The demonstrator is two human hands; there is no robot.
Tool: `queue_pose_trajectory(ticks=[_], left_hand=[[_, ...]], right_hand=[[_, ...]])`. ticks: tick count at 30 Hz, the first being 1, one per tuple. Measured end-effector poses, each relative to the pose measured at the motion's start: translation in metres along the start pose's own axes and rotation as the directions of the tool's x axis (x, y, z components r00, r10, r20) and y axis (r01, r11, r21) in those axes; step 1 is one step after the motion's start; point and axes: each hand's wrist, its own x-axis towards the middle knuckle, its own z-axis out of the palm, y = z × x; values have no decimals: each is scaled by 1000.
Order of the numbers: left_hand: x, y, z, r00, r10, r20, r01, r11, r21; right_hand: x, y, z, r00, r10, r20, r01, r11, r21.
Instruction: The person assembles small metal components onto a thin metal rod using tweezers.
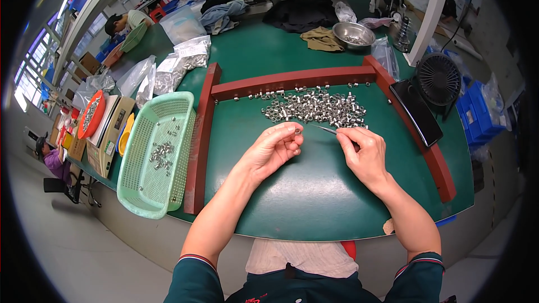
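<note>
Between the thumb and fingertips of my left hand (268, 154) is a small shiny metal ring (298, 131), its hole partly showing. My right hand (365, 154) is closed around a thin, pointed metal tool (325, 129). The tool's tip points left toward the ring and is a little apart from it; whether it is tweezers or a pick cannot be made out. Just beyond both hands lies a loose pile of similar metal rings (314, 106) on the green tabletop (292, 207).
A dark red frame (292, 80) borders the work area on three sides. Left of it sits a green mesh basket (192, 113) with several rings inside. A phone (416, 113) and black fan (439, 78) stand right. Farther back is a metal bowl (353, 27).
</note>
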Motion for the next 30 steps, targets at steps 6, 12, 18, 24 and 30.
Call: queue_pose_trajectory(ticks=[6, 12, 18, 24, 30], left_hand=[[2, 0, -4, 1000, 20, -2, -20, 1000, 11], [0, 25, -21, 903, 296, -312, -354, 923, -149], [-25, 75, -58, 611, 653, -447, -790, 460, -406], [-12, 49, -28, 460, 722, -516, -766, 617, 182], [10, 20, 10, 727, 679, -99, -304, 449, 840]], right_hand=[[2, 3, -1, 999, -6, -36, 6, 1000, -2], [12, 21, -3, 978, 141, -152, -118, 981, 154], [22, 38, -10, 921, 344, -179, -252, 882, 399], [22, 46, -6, 897, 376, -230, -252, 865, 434], [20, 43, -5, 884, 366, -291, -191, 850, 491]])
